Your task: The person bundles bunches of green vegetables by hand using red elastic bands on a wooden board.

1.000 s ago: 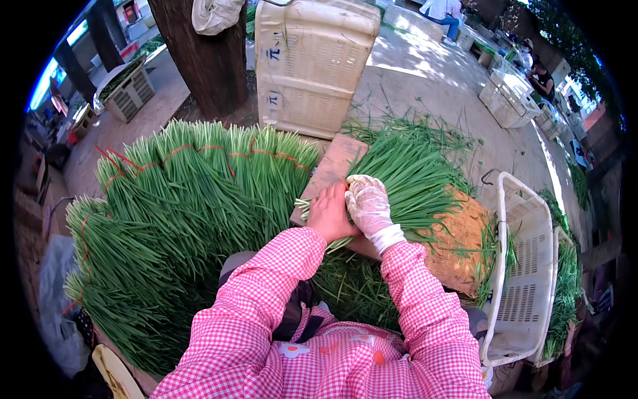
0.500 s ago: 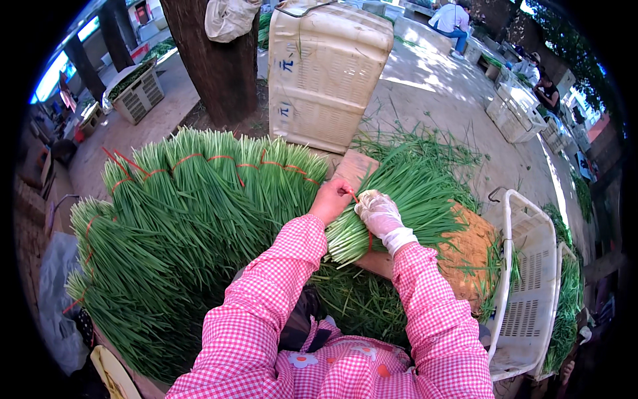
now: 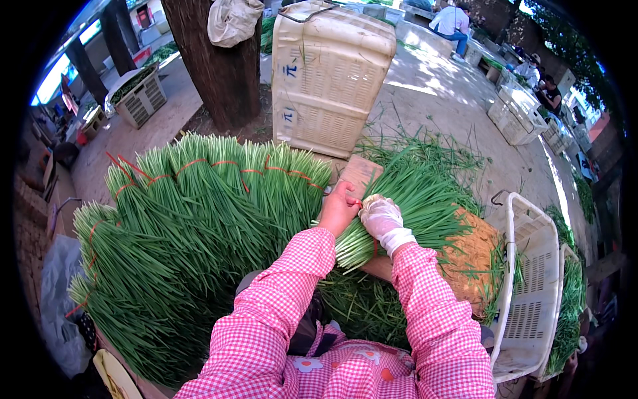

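A bunch of garlic chives (image 3: pixel 425 193) lies across a wooden board (image 3: pixel 361 171) in front of me, pale cut ends toward the lower left, leaves toward the upper right. A red tie (image 3: pixel 375 248) runs around the bunch near its cut ends. My bare left hand (image 3: pixel 339 207) pinches an end of this tie above the stalks. Against the bunch, my right hand (image 3: pixel 382 218) in a thin whitish glove is closed at the same tie, close to the left fingertips; its exact grip is partly hidden. Many tied chive bunches (image 3: pixel 219 186) stand packed to my left.
A cream plastic crate (image 3: pixel 332 80) stands on end beside a tree trunk (image 3: pixel 222 73). Another white crate (image 3: pixel 531 286) is at my right, by an orange-brown surface (image 3: pixel 473 259). Loose chives (image 3: pixel 365 306) lie below the board. Other people sit far back at right.
Both hands remain at the tie, fingertips still close together. The left hand has turned slightly, and the whole view has shifted a little.
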`<state>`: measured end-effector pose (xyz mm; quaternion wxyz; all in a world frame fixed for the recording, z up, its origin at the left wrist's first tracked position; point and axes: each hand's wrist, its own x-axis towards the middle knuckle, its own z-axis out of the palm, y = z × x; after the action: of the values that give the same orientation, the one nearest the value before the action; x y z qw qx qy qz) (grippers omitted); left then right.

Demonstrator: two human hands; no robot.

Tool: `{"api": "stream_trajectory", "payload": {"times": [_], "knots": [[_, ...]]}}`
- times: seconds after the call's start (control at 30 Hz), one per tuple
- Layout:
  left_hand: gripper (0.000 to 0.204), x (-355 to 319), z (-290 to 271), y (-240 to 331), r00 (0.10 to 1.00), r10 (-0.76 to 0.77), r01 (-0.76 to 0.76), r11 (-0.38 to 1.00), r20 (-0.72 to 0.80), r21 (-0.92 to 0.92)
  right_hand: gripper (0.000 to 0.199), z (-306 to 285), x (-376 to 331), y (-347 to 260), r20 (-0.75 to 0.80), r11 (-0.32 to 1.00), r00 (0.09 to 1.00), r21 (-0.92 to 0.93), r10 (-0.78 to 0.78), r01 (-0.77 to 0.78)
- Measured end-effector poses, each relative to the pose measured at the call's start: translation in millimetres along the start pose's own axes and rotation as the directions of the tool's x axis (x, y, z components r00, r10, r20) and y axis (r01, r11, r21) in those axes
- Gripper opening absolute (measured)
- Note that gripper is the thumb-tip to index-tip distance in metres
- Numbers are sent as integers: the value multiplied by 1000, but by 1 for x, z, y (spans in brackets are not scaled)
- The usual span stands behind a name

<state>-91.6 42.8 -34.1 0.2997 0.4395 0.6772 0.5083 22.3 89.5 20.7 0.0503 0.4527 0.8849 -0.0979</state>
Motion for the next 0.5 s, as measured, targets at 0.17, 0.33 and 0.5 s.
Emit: {"api": "stream_trajectory", "payload": {"times": [0.17,0.33,0.5], "knots": [[36,-4,-8,-6,999,-8,11,997,45,-77,35,2,6,-1,14,1000,1000,-3,18,-18],[24,2,-7,-21,991,82,-73,993,102,-93,35,4,7,-5,-2,1000,1000,-19,18,-18],[9,0,-5,-12,990,109,-109,994,92,-7,34,4,3,-2,-29,1000,1000,-14,5,-6]]}}
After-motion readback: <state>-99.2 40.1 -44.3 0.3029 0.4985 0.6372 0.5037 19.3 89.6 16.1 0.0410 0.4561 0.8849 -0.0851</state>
